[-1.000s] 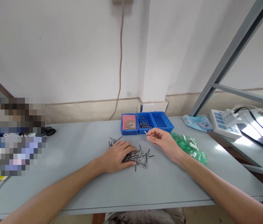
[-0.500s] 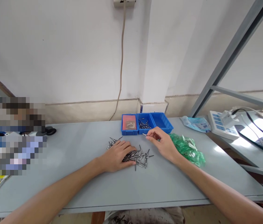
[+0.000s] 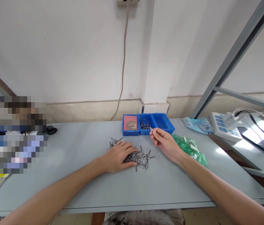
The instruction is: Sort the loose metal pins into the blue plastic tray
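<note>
My left hand (image 3: 119,157) rests over a pile of small metal pins (image 3: 141,157), fingers bent and thumb apart, covering part of the pile. Thin dark shafts with thicker silvery ends make the pins look like blind rivets. Some stick out beyond my fingertips on the far left side. At the front edge of the middle blue bin (image 3: 143,132), my right hand (image 3: 166,142) pinches one metal pin (image 3: 151,128) between thumb and fingertips. Several similar pins (image 3: 145,125) lie inside that bin.
A blue bin (image 3: 130,133) with a pink sheet and a small bag stands left; another blue bin (image 3: 163,120) stands right. Green plastic bags (image 3: 190,150) lie beside my right forearm. Farther right are a blue-white packet (image 3: 198,125) and a power strip (image 3: 224,126). Someone appears blurred at far left.
My right hand has moved slightly forward and right, and the pin in its fingers has turned from sideways to pointing toward the middle bin. My left hand stays on the pile.
</note>
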Tool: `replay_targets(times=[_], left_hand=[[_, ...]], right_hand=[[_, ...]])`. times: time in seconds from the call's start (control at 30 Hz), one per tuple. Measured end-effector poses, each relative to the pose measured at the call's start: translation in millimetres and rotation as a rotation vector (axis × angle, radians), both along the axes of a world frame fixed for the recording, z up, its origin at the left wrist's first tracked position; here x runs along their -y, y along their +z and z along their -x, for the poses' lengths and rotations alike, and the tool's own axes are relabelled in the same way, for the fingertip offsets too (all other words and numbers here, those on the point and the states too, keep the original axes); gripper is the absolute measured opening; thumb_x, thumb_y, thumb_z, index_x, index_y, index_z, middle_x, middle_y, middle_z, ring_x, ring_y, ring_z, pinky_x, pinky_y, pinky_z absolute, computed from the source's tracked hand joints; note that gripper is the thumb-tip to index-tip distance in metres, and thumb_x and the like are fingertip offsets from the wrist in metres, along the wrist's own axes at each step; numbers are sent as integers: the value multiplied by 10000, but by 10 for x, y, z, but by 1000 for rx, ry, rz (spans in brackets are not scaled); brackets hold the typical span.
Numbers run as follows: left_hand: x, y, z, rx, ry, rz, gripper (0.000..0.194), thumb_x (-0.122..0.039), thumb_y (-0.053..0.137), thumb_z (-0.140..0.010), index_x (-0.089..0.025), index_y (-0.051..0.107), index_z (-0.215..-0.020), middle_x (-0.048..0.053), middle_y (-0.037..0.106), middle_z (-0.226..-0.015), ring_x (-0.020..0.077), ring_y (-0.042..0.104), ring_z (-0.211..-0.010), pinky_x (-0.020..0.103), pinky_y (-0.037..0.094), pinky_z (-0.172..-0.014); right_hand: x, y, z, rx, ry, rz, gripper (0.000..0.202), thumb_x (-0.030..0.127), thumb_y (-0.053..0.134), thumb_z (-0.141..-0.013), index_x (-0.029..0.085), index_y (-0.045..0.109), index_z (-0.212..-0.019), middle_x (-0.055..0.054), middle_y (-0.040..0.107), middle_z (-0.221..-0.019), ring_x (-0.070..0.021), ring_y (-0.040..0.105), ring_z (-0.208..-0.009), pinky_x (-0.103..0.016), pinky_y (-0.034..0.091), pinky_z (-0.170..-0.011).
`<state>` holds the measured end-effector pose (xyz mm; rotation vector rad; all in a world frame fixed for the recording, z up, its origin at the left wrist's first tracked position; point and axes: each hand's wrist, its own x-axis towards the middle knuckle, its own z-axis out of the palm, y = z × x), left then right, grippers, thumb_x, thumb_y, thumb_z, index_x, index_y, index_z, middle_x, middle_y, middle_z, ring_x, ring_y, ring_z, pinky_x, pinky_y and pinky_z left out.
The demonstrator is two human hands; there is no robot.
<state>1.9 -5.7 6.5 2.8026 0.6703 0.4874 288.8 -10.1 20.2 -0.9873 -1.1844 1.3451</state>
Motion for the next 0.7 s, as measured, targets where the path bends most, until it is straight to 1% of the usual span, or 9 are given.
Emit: replay_targets(times=[0.07,0.13,0.23,0.3,0.4,0.5,0.6,0.7], left_hand=[[-3,-8,2,0,3,-1,465,-573,563,-1072,-240,579,-1396,94,639,-1204,271,598,-1106,404,442,-993],[-5,-13,3,-2,7,-2,467,-581,561,-1070,-240,584,-1389,94,638,-1203,271,599,-1103,405,443,-994],[-5,-11,-1,-7,12,-1,468,-580,564,-1069,-236,586,-1387,93,633,-1205,271,596,-1106,410,442,-1001],[-4,-5,-4,-9,9,3,471,-575,561,-1072,-234,581,-1395,95,631,-1208,271,592,-1111,413,440,-1006],[-4,3,-7,-1,2,6,479,-581,555,-1074,-231,580,-1399,97,632,-1206,268,594,-1106,413,441,-1005],[-5,4,-6,-1,2,4,478,-580,565,-1070,-234,582,-1400,93,636,-1197,267,596,-1105,412,441,-997],[-8,-2,-5,0,6,1,470,-569,583,-1065,-239,587,-1398,87,636,-1192,264,596,-1110,407,442,-997],[-11,-10,-5,4,10,-5,472,-572,586,-1062,-241,591,-1398,86,637,-1190,263,597,-1107,405,443,-997]], right_hand=[[-1,0,5,-30,-17,7,323,520,792,-918,222,677,-971,-1,582,-923,-118,466,-671,-283,402,-631],[-2,2,8,-4,-43,-18,322,520,784,-921,231,653,-976,3,576,-918,-124,473,-672,-291,411,-637],[-2,4,8,157,-109,-110,304,522,735,-956,245,615,-984,27,539,-826,-140,473,-661,-305,415,-649],[1,0,8,285,-166,-180,291,519,701,-977,249,592,-978,31,523,-807,-148,475,-656,-311,410,-636],[14,-15,12,426,-249,-289,251,497,643,-1014,258,570,-989,14,534,-873,-156,470,-658,-322,400,-609],[41,-26,24,531,-307,-396,187,446,604,-1043,263,571,-1019,-9,542,-938,-171,473,-687,-342,413,-635],[70,-20,41,604,-323,-467,144,402,607,-1045,263,578,-1018,-23,544,-975,-183,499,-721,-356,429,-665],[85,-6,54,649,-322,-489,133,385,617,-1039,263,582,-998,-26,540,-974,-186,516,-722,-360,431,-661]])
